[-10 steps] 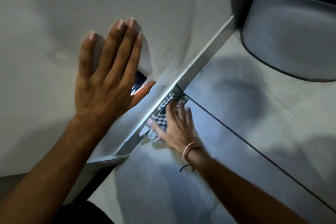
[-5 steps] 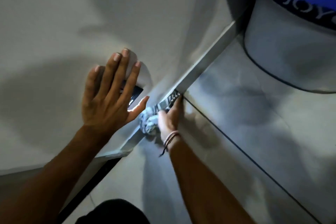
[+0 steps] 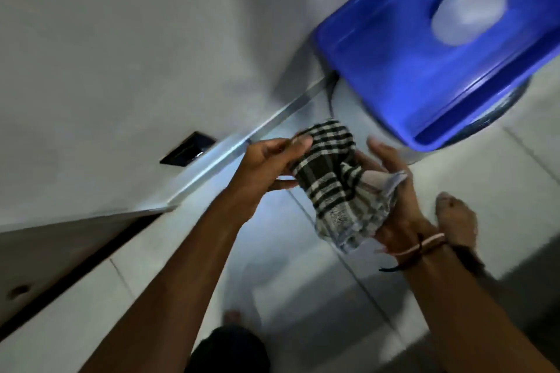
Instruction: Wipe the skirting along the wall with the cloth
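A black-and-white checked cloth point(image 3: 336, 182) hangs bunched in the air between both hands, well clear of the floor. My left hand point(image 3: 266, 165) pinches its upper left edge between thumb and fingers. My right hand point(image 3: 394, 200) cups the cloth from the right and underneath, with bands around the wrist. The pale skirting point(image 3: 218, 157) runs diagonally along the foot of the white wall point(image 3: 121, 54), to the left of the hands and not touched by the cloth.
A blue lidded bin point(image 3: 448, 48) on a grey base stands against the wall at the upper right. A dark rectangular socket point(image 3: 188, 148) is set low in the wall. My bare foot point(image 3: 457, 215) rests on the tiled floor point(image 3: 500, 179) at right.
My right hand lifted the cloth off the skirting. My left hand left the wall and took hold of the cloth. The view pulled back and up from the floor.
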Motion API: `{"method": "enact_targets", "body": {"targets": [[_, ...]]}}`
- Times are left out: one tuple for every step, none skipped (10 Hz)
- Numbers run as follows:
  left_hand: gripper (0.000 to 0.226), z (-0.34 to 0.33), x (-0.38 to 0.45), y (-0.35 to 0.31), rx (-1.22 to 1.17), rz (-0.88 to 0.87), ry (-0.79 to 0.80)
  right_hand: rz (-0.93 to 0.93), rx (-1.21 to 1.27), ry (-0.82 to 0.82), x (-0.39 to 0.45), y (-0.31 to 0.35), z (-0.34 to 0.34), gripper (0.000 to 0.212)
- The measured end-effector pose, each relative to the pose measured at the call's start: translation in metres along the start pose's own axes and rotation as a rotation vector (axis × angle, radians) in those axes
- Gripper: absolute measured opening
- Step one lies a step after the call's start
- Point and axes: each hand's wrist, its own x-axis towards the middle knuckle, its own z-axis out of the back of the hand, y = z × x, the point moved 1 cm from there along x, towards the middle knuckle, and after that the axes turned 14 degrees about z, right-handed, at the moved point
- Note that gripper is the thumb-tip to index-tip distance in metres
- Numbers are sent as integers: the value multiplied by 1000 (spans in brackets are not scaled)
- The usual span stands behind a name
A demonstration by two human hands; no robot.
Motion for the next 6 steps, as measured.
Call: {"method": "enact_targets", "body": {"targets": [[13,-34,-2,-37,-67,-52,-51,-69,-251,77,0,63,-3,38],[18,-69,17,-68,-83,-80,-131,-69,-602,-2,22,113,21,21],[23,-109,37,-102,-31,-126,-255,-42,-921,-94,55,153,43,17],[36,-132,67,-129,38,-156,-430,-7,-1132,-33,100,183,48,26],[48,-139,81,-142,90,-87,-533,-95,-1307,28,133,200,37,27],[69,-148,58,-149,99,-80,-592,-171,-1458,53,134,220,27,35]]}}
